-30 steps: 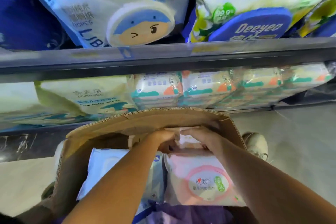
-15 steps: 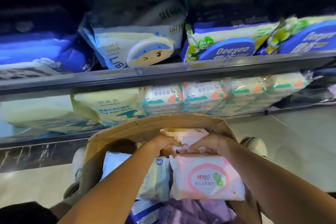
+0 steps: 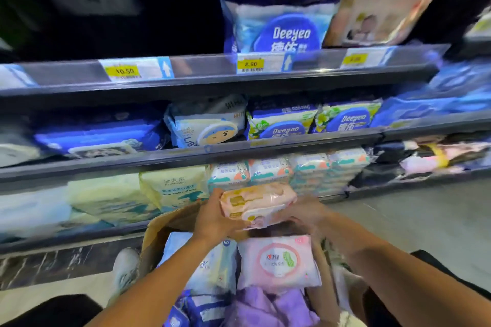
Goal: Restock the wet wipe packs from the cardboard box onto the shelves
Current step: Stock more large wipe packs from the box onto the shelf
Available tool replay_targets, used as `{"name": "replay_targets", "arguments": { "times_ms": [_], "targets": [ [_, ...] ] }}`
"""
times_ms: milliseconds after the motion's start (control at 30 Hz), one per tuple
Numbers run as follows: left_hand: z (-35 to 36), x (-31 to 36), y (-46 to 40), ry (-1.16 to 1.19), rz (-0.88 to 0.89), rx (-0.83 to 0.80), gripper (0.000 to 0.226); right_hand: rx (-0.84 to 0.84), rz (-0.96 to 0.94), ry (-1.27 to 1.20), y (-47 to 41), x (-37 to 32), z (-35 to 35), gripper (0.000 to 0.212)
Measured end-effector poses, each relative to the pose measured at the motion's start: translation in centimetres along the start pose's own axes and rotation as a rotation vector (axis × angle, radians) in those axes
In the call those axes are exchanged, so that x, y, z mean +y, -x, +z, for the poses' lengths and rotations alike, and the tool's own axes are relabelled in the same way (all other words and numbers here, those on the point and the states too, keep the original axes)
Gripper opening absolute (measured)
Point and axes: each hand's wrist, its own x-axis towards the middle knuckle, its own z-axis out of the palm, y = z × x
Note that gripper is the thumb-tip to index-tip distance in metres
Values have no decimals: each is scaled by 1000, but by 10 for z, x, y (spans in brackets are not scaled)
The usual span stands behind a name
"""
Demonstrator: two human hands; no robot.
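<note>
Both hands hold 1 peach pack [image 3: 256, 203] between them above the far end of the box [image 3: 170, 223]. The left hand [image 3: 215, 220] has its grip curled round the pack's left end, thumb over the top edge. The right hand [image 3: 305, 216] cups the pack's right end from below, fingers bent under it; the blur hides how tightly they close. The pack tilts, clear of the packs in the box. Below it, in the box, lie a pink pack [image 3: 279, 263] with a round label, a pale blue pack [image 3: 210, 265] just left of it, and purple packs [image 3: 265, 308] at the near end. Behind stand 3 shelves [image 3: 202, 75] of packs, with yellow price tags [image 3: 123, 71] on the top shelf's front edge. A shoe [image 3: 125, 268] rests on the floor left of the box.
</note>
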Motion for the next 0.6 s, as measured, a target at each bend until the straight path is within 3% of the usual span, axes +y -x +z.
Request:
{"name": "replay_targets", "arguments": {
  "times_ms": [100,233,367,467,533,600],
  "targets": [
    [-17,30,23,51,90,36,71,63,-159,135,35,-27,-17,72],
    [-34,78,48,86,230,78,70,304,-341,319,79,-53,-37,83],
    [-45,134,71,76,393,89,65,467,-542,268,127,-76,-60,70],
    [-44,178,84,12,541,96,68,483,-613,196,153,-91,-86,76],
    [-40,206,88,1,627,134,76,531,-712,118,171,-104,-105,71],
    [-36,238,91,10,708,183,69,580,-836,6,190,-121,-120,65]
  ]
}}
